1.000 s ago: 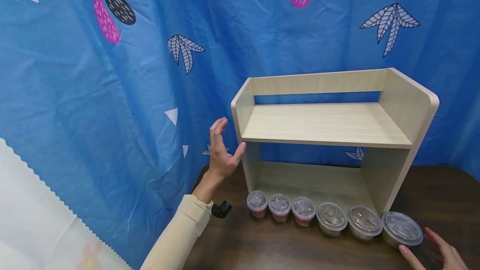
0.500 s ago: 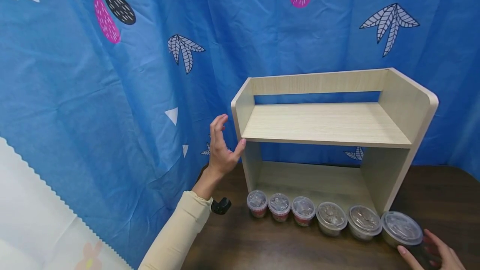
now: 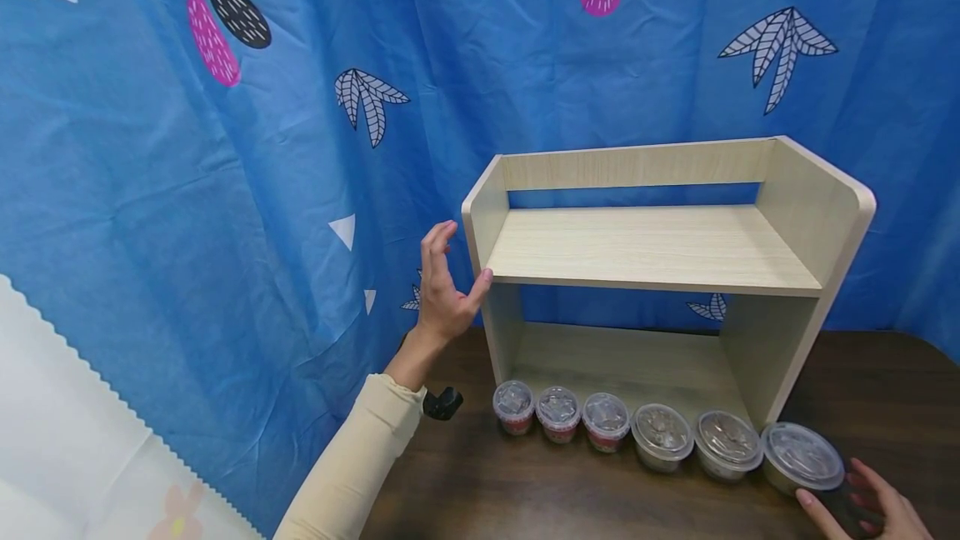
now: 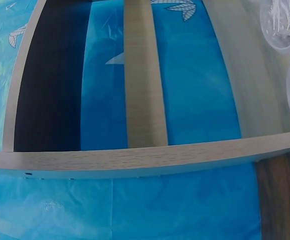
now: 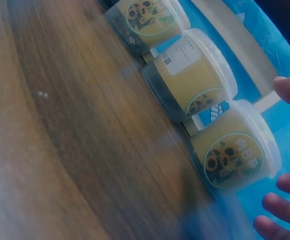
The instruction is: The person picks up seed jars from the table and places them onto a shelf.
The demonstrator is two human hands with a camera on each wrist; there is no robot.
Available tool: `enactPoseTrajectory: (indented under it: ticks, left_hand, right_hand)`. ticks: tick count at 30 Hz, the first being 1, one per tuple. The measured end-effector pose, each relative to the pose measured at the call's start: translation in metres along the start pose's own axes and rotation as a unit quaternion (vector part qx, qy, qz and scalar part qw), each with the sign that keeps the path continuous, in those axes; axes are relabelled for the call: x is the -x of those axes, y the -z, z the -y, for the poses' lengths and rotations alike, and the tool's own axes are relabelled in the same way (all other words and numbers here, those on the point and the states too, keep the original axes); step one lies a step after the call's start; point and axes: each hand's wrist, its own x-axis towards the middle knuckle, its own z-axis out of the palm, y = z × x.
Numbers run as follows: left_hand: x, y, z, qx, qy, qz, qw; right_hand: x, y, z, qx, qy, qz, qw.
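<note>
Six lidded tubs would be too many to number; several stand in a row along the front of a pale wooden shelf. Beside the rightmost tub [image 3: 802, 458], which has a clear lid and a flower label in the right wrist view, is my right hand [image 3: 885, 507]. Its thumb and fingers are spread around that tub's right side, with a small gap in the right wrist view. My left hand [image 3: 444, 298] is raised at the shelf's [image 3: 652, 248] left side panel, fingers loosely bent and holding nothing. Whether its thumb touches the panel I cannot tell.
Three small tubs with red bands, the middle one [image 3: 558, 415] among them, stand left of the larger tubs such as this one [image 3: 727, 446]. All rest on a dark wooden table [image 3: 600, 507]. A patterned blue curtain [image 3: 600, 65] hangs behind.
My left hand has risen slightly along the shelf's side. My right hand has barely shifted beside the rightmost tub, and the tubs look unmoved.
</note>
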Motion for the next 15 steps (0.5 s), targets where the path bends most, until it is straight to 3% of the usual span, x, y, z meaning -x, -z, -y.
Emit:
enactPoseTrajectory:
  ticks: [6,15]
  left_hand:
    - [-0.003,-0.001,0.003,0.001,-0.002,0.002,1.0]
    - [-0.007,-0.005,0.005,-0.001,-0.003,0.011,0.9999]
  right_hand:
    - [-0.003,-0.002,-0.006,-0.004,0.0,-0.013,1.0]
    - [-0.023,-0.021,-0.038,0.015,-0.019,0.001,1.0]
